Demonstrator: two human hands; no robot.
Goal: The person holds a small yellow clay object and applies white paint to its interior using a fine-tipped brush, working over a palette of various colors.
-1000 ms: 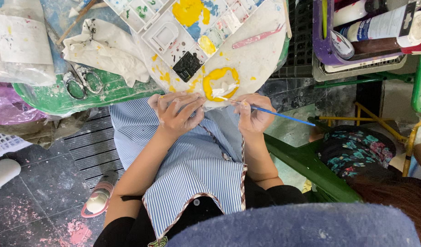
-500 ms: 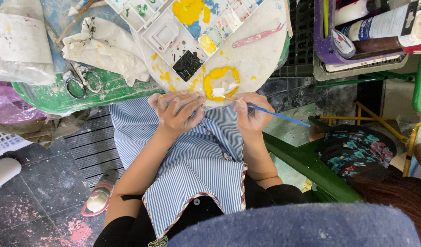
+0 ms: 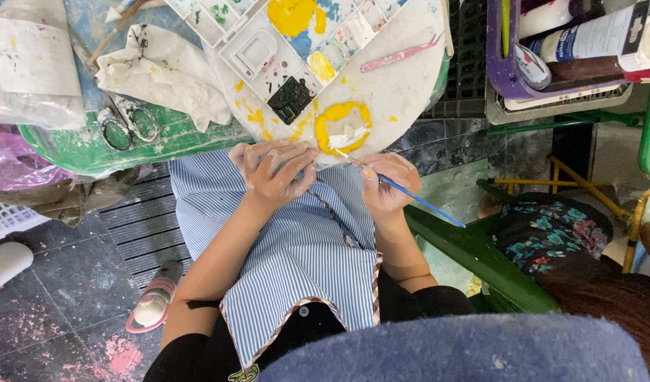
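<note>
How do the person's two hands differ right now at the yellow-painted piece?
The left hand lies spread, fingers fanned, over the near edge of the round paint-stained board, holding no tool. The right hand is curled, pinching a blue-handled paintbrush whose tip reaches the white and yellow painted piece. Both sit at the board's near edge, above the striped apron.

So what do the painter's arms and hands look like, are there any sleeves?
Both forearms are bare, with short black sleeves ending near the elbows. The left hand and right hand wear no gloves. No rings or watch show.
</note>
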